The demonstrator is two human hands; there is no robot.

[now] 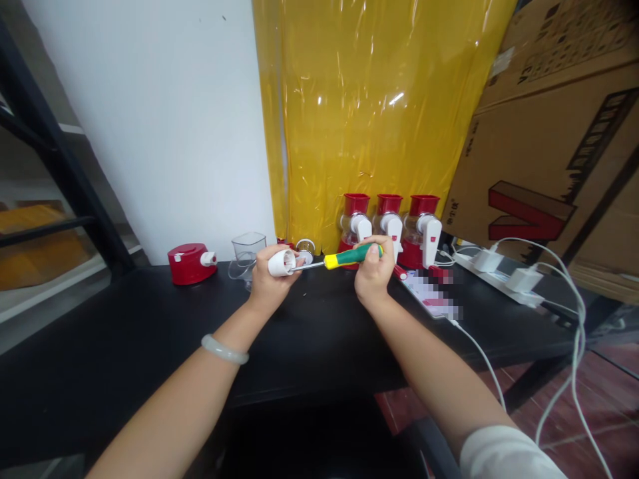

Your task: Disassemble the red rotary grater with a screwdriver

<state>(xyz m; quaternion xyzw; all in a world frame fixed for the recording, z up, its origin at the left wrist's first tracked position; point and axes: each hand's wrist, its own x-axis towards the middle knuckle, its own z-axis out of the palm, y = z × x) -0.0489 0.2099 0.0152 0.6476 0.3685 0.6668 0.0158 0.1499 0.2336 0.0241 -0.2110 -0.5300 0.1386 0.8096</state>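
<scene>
My left hand [270, 278] is closed around a white plastic cylindrical part [280, 263], its hollow end facing right. In my right hand [373, 273] is a screwdriver [353, 257] with a green and yellow handle, held level. Its metal shaft points left and the tip reaches the opening of the white part; whether it touches anything inside is hidden. Behind my left hand stands a clear plastic hopper [248, 247]. A perforated drum [305, 250] lies just right of that hand. Farther left sits a red round base [192, 264] with a white side spout.
Several red and white rotary graters [424, 229] line the back of the black table [309, 352]. A phone [432, 296] on a charging cable lies at right, near a power strip [499, 273] with white plugs. A large cardboard box [539, 159] stands behind it.
</scene>
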